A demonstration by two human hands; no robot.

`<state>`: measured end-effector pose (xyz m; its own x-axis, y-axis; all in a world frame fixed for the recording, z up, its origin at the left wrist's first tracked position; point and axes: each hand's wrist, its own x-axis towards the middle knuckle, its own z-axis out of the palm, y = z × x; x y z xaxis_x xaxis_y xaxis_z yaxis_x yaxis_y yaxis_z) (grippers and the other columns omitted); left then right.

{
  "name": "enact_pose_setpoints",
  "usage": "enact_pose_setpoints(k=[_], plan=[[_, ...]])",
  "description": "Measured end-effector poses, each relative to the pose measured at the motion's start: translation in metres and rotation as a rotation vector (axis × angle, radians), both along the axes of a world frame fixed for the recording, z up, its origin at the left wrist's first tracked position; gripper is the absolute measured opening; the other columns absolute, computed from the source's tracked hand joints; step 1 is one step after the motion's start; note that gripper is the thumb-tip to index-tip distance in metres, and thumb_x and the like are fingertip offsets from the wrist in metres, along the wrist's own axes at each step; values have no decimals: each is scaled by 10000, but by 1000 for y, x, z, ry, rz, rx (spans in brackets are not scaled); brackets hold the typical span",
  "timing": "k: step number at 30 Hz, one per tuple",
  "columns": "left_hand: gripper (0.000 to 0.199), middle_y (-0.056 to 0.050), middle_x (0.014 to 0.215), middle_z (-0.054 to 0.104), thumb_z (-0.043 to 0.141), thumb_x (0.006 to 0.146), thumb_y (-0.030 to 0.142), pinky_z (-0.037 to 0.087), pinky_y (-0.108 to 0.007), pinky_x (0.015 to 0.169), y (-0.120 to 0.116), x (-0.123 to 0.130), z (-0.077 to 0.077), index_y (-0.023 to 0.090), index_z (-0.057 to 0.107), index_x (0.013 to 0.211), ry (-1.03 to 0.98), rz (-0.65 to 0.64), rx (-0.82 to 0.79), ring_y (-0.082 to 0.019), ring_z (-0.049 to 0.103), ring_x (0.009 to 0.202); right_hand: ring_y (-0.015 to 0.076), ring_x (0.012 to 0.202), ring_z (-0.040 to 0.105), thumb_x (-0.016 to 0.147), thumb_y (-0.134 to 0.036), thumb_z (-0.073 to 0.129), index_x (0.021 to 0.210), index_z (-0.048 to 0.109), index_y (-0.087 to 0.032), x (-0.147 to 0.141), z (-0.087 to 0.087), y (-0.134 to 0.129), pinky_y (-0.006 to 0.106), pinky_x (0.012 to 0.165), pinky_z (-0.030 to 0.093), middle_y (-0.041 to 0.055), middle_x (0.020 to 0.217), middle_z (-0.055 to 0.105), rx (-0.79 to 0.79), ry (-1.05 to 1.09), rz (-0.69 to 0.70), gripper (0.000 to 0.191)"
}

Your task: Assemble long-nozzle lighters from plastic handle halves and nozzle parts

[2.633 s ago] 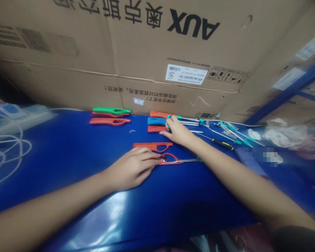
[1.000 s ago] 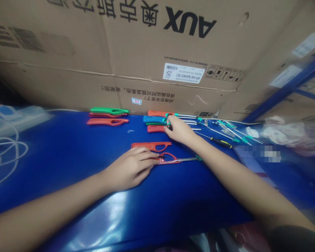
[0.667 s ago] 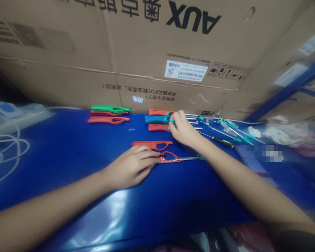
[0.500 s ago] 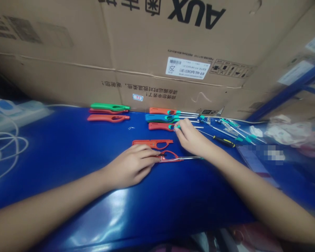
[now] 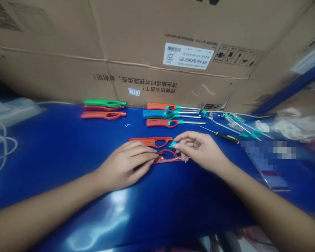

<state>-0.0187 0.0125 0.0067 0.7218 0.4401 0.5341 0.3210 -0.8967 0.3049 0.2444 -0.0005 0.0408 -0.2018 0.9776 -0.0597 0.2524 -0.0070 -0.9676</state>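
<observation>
Left hand (image 5: 124,168) lies over a red utility lighter (image 5: 160,161) on the blue tabletop (image 5: 55,154), grip loose, seemingly just steadying it. Right hand (image 5: 201,147) has its grip pinched on a tiny teal part (image 5: 172,144) just beside it, maybe a lighter button, hard to tell from here.
</observation>
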Motion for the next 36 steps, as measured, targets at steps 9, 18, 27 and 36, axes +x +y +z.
enact_pose_setpoints(k=[9,18,27,36], plan=[[248,-47,1165,741,632,959,180,485,-358,937,1,2,0,211,682,1199,34,32,-30,-195,666,1055,102,571,610,913,-257,626,1010,673,-184,8,-9,-2,246,556,515,14,778,700,166,-210,85,131],[225,-40,1111,736,638,963,268,447,-362,877,-4,2,4,227,700,1175,104,104,-66,-199,635,997,164,784,628,923,-112,643,992,749,-166,16,-2,-3,278,698,499,52,864,742,647,-640,282,138],[248,-48,1148,743,596,996,280,444,-376,887,-2,2,2,206,711,1203,191,88,41,-221,635,1030,187,823,585,929,-134,663,991,728,-153,15,-6,-2,314,742,488,52,890,753,706,-644,375,91],[259,-38,1127,741,553,1023,302,439,-373,860,-2,2,9,219,727,1196,275,89,79,-226,631,1040,205,859,527,982,-194,597,938,668,-158,13,-6,-4,346,776,453,61,888,687,612,-729,422,91]])
